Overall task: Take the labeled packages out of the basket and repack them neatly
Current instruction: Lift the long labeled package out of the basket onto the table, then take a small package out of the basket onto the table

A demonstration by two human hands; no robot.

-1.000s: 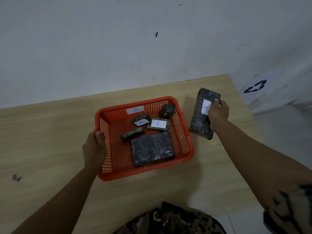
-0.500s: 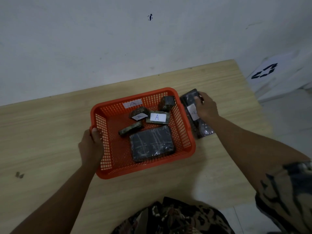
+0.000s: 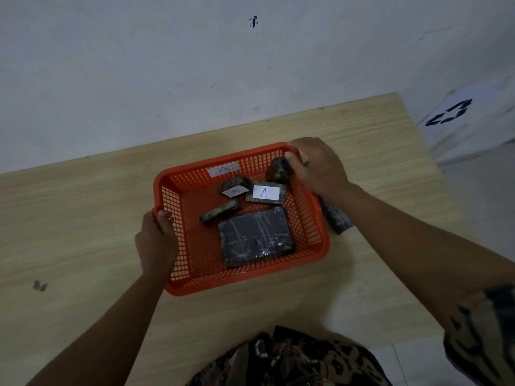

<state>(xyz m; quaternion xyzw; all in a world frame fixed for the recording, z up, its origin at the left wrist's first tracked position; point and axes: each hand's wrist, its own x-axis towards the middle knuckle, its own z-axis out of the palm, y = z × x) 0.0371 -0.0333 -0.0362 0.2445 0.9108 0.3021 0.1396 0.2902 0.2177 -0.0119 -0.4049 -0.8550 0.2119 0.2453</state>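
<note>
Gripping basket (image 3: 320, 247) rim, left hand (image 3: 156, 240), right hand (image 3: 316, 165) closed on small package (image 3: 279, 170), large package (image 3: 255, 235) lying flat crosswise

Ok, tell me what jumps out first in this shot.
The orange basket in the middle of the wooden table grabs the eye, with dark wrapped packages inside, one bearing a bright white A label. The left hand grips its left rim, while the right hand reaches a small package at the far right corner.
</note>
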